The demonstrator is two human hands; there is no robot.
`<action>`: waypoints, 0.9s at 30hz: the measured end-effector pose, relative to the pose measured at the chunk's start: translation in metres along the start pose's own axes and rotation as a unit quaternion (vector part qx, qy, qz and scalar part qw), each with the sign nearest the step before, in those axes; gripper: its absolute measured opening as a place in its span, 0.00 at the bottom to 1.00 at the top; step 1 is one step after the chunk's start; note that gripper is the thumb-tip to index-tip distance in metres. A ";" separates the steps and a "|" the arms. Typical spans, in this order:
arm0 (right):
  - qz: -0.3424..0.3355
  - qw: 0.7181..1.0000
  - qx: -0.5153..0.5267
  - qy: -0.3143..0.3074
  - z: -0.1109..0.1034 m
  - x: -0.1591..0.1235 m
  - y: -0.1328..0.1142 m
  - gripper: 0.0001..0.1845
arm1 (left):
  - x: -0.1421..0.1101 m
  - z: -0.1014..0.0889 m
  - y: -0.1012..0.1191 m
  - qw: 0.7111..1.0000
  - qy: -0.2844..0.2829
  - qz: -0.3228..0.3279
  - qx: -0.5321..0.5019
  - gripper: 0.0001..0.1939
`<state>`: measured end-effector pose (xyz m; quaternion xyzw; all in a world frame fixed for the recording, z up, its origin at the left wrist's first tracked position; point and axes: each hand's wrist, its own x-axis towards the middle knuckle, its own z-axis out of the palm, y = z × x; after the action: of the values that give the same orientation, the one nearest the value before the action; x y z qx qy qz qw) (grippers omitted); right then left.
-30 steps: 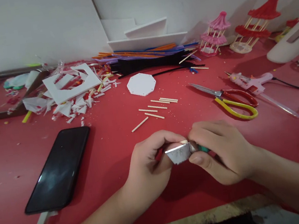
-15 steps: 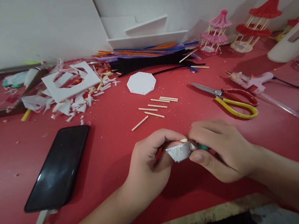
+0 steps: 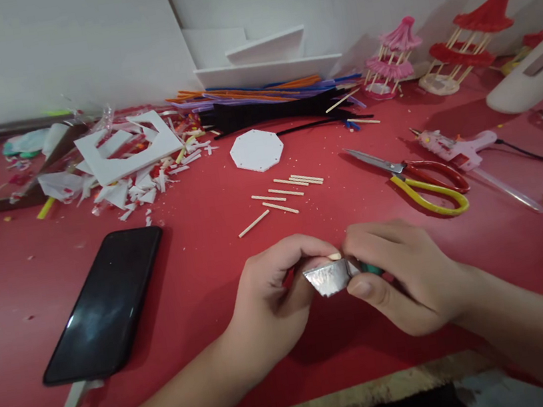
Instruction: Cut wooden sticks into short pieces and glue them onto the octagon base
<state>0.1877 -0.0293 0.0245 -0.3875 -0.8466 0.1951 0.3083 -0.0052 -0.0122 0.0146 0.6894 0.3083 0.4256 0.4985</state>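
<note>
Scuffed metal gleams on a blade (image 3: 329, 279). Sticks (image 3: 286, 192) show matt wood, the surface (image 3: 199, 261) looks smooth, and a phone (image 3: 106, 301) glossy.

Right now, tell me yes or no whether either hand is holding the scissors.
No, the scissors lie on the red table, apart from both the left hand and the right hand.

Left hand (image 3: 271, 291): bare, smooth-backed.
Right hand (image 3: 407, 272): bare, with a short, rounded thumbnail (image 3: 363, 289).
Forearms (image 3: 178, 402): bare, tapering toward the wrists.

PLACE: craft worktable (image 3: 200, 240) | SIGNS: glue gun (image 3: 461, 153), scissors (image 3: 397, 169), white offcuts (image 3: 132, 167), coloured strips (image 3: 256, 91)
</note>
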 end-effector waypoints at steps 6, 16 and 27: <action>-0.002 1.000 0.006 -0.003 -0.002 0.000 -0.001 0.17 | 0.000 0.000 0.001 1.000 -0.009 -0.003 -0.017 0.11; -0.011 1.000 -0.006 -0.005 -0.002 -0.001 -0.001 0.17 | 0.000 -0.001 0.000 1.000 -0.015 0.007 -0.008 0.10; -0.006 1.000 0.006 -0.011 -0.003 -0.001 -0.002 0.17 | -0.001 -0.003 -0.001 1.000 -0.025 0.009 -0.004 0.12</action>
<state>0.1890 -0.0310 0.0272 -0.3789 -0.8509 0.2025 0.3023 -0.0080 -0.0117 0.0136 0.7004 0.2878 0.4141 0.5052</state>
